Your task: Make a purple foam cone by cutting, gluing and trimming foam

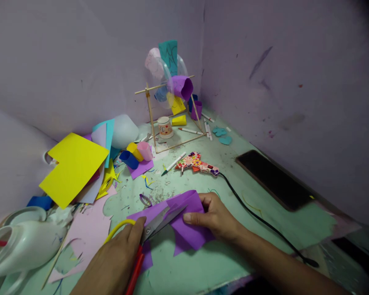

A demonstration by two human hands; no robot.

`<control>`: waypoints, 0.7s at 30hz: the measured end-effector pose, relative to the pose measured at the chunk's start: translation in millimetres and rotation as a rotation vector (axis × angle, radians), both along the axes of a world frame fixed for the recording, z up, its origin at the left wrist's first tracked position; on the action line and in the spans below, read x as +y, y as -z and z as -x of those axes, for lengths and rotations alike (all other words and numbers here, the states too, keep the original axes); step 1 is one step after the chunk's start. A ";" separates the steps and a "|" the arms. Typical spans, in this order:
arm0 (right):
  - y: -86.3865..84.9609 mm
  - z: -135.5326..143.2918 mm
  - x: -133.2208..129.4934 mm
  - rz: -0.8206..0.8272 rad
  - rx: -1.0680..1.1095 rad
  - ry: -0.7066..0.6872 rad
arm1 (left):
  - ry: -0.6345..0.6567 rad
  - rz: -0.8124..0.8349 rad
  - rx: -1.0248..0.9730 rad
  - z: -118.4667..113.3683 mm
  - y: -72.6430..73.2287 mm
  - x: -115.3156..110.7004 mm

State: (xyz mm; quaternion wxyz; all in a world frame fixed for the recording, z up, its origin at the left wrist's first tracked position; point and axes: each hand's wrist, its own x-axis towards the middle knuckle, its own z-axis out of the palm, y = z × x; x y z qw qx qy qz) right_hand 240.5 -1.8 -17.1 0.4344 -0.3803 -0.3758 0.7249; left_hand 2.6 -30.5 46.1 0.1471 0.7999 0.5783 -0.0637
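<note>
My left hand [118,256] grips scissors [152,227] with one yellow handle and one red handle. The blades lie apart around the edge of a purple craft sheet [190,235], which is folded over at the top. Thumb on the near face and fingers behind it, my right hand [217,217] pinches the right part of this sheet. A cut edge and a pointed flap hang at its bottom. Part of the sheet is hidden behind the blades and my left hand.
A stick frame [150,116] holding a wheel with colored cups stands at the back. A patterned glue gun [197,164] with a black cord, a phone [273,178], yellow sheets [75,168], small rolled cups [129,159] and a white jug [33,246] surround my hands.
</note>
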 end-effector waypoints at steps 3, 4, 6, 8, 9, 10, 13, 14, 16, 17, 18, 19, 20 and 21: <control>-0.1 -0.3 -0.3 0.001 -0.005 -0.004 | 0.009 0.020 -0.023 2.7 -0.3 -1.6; -0.2 -0.4 -0.5 0.002 -0.006 -0.004 | 0.011 0.025 -0.030 3.4 -0.2 -2.2; -0.6 -0.2 -1.0 0.004 -0.005 -0.005 | 0.010 0.030 -0.039 4.3 0.1 -3.0; -1.2 0.1 -1.3 0.007 -0.002 -0.008 | 0.006 0.029 -0.042 4.3 0.2 -3.0; -1.4 0.2 -1.3 0.009 0.001 -0.010 | 0.003 0.026 -0.042 4.0 0.1 -2.6; -1.5 0.4 -1.3 0.011 0.002 -0.011 | 0.002 0.024 -0.041 3.7 -0.1 -2.1; -1.5 0.4 -0.8 0.010 0.001 -0.011 | 0.024 0.027 -0.024 3.4 -1.9 -0.8; -1.4 0.3 -0.8 0.007 -0.002 -0.011 | 0.036 0.030 -0.015 3.5 -2.7 -0.6; -1.3 0.4 -1.1 -0.002 -0.012 -0.009 | 0.057 0.034 0.001 3.7 -4.0 -0.7; -1.4 0.8 -1.5 -0.009 -0.019 -0.005 | 0.063 0.035 0.003 3.5 -4.3 -0.9; -1.6 1.4 -2.2 -0.017 -0.027 -0.004 | 0.066 0.035 0.003 3.0 -4.3 -1.0; -1.8 2.3 -3.1 -0.027 -0.038 -0.006 | 0.069 0.035 0.001 2.3 -3.8 -1.0; -2.1 3.6 -4.1 -0.038 -0.051 -0.012 | 0.070 0.037 -0.001 1.2 -3.1 -0.7; -2.5 5.1 -5.2 -0.050 -0.064 -0.019 | 0.069 0.038 -0.003 0.0 -2.2 -0.3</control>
